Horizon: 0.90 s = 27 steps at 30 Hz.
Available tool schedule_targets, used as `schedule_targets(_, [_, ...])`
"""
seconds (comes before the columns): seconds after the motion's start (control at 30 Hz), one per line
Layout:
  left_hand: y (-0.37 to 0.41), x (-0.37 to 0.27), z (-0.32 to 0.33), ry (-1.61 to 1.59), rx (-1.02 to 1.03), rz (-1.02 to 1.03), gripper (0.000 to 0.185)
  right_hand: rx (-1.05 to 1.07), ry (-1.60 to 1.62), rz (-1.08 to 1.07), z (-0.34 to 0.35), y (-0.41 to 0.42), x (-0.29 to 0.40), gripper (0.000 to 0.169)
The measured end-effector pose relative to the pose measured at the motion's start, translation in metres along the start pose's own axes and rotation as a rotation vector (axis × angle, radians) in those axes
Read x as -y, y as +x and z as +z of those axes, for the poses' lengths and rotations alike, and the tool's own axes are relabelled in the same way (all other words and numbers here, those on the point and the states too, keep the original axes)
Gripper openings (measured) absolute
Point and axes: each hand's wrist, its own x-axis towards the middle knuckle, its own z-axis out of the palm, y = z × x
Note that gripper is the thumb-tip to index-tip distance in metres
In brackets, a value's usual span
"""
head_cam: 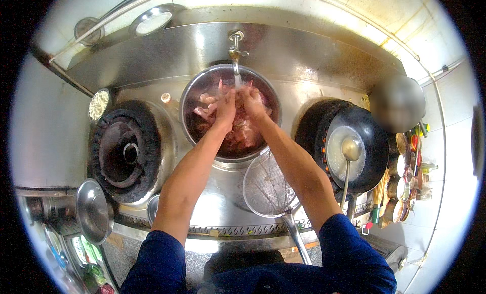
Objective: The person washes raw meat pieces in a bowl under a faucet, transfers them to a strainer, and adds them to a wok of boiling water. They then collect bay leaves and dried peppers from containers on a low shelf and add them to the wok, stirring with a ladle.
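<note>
A large round metal basin [185, 115] holds raw meat pieces [243, 136] in reddish water. Above it a wall-mounted metal faucet [235, 56] runs a stream of water down between my hands. My left hand [226, 106] is in the basin, among the meat on the left of the stream; pale pieces lie beside it. My right hand [250, 102] is close by on the right, also in the basin. The fingers of both hands are partly hidden by water and meat, so their grip is unclear. A long-handled mesh strainer [265, 184] lies below the basin, partly under my right forearm.
An unoccupied burner [127, 153] is at left, near a bowl of white shreds [99, 105] and a metal bowl [93, 212]. At right, a black wok [374, 153] holds pale liquid and a ladle [351, 149]. Seasoning containers [396, 187] line the right side.
</note>
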Motion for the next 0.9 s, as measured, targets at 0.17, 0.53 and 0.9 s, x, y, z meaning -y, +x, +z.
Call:
schedule_targets(0.17, [-0.005, -0.017, 0.007, -0.202, 0.032, -0.213, 0.042, -0.043, 0.266, 0.126, -0.006, 0.000, 0.004, 0.023])
schedule_targets(0.53, [0.011, -0.015, -0.013, -0.315, 0.101, -0.514, 0.037, 0.121, 0.079, 0.118, -0.019, 0.003, 0.014, 0.068])
schedule_targets(0.9, [0.028, -0.006, -0.020, -0.437, 0.083, -0.789, 0.029, 0.251, 0.111, -0.149, -0.013, -0.004, 0.007, 0.059])
